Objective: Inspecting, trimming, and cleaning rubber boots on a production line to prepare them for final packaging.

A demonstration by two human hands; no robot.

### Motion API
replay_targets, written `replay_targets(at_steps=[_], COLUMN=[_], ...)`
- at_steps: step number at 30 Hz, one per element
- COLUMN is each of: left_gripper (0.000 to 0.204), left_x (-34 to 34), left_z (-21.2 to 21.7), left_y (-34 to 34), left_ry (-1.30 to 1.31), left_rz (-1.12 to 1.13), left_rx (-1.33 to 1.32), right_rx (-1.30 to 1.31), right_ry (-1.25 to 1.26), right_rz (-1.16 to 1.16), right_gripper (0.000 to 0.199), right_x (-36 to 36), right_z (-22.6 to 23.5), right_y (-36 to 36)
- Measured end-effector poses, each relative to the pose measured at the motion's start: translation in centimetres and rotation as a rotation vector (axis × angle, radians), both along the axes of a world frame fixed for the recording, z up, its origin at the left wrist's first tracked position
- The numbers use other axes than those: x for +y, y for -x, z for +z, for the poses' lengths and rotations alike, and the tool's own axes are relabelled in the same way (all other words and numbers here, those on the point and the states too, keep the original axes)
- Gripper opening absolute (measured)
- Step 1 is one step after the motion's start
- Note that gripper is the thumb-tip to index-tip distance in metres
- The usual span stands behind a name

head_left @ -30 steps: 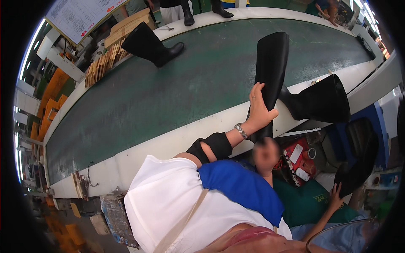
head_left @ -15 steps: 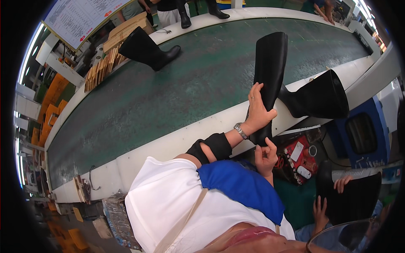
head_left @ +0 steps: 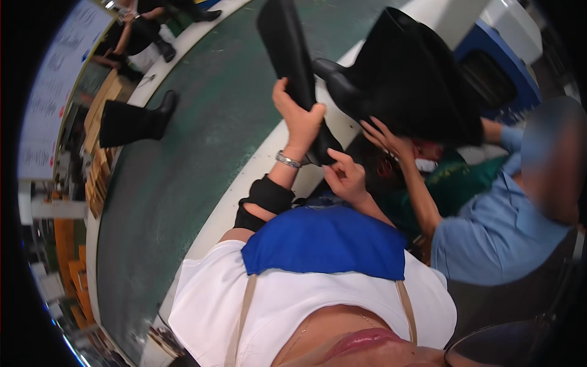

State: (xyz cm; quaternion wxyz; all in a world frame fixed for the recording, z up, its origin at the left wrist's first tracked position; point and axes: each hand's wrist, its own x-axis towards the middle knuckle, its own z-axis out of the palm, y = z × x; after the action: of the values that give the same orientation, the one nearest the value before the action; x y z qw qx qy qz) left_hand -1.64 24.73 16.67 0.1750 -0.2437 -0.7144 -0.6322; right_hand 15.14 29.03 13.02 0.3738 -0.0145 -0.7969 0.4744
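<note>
A tall black rubber boot point(head_left: 286, 52) is held tilted in front of me, its shaft pointing away and its foot end toward me. My left hand point(head_left: 301, 125), with a metal-banded watch at the wrist, is wrapped round the boot's lower part. My right hand point(head_left: 347, 177) has its fingers curled at the boot's near end, the index fingertip touching it; the thumb's contact is hard to make out. Close on the right, a co-worker's hand point(head_left: 391, 142) is at large black boots point(head_left: 406, 79), blurred and overlapping.
A curved green work surface point(head_left: 202, 116) with a white rim point(head_left: 235, 183) runs along my left. Another black boot point(head_left: 134, 121) lies on its far side by stacked wooden pieces point(head_left: 98, 177). A co-worker in a blue shirt point(head_left: 489, 226) is close at right. A blue machine point(head_left: 498, 67) stands behind.
My view has turned, so the scene appears shifted left. The co-worker at right has come closer, bringing black boots up beside mine. Both my hands stay at the same boot.
</note>
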Motion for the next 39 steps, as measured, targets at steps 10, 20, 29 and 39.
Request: replay_targets(at_steps=[10,20,29,39], left_gripper=[0.085,0.083,0.083,0.078], left_x=[0.5,0.9,2.1,-0.4], left_z=[0.8,-0.5,-0.3,-0.2], left_y=[0.2,1.1,3.1,3.9], left_ry=[-0.053,-0.037,-0.037,-0.105], left_rz=[0.044,0.112,0.168,0.089], left_rx=[-0.073,-0.05,-0.071,-0.321], right_rx=[0.051,-0.071,-0.072,0.012], right_ry=[-0.058,-0.343,-0.315,-0.29], right_rz=[-0.05,-0.251,-0.308,-0.217], right_gripper=[0.046,0.053,0.051,0.059], right_x=[0.5,-0.3,0.3,0.2], right_z=[1.5,2.8,3.0,3.5], right_y=[-0.6,-0.1,0.8,1.7])
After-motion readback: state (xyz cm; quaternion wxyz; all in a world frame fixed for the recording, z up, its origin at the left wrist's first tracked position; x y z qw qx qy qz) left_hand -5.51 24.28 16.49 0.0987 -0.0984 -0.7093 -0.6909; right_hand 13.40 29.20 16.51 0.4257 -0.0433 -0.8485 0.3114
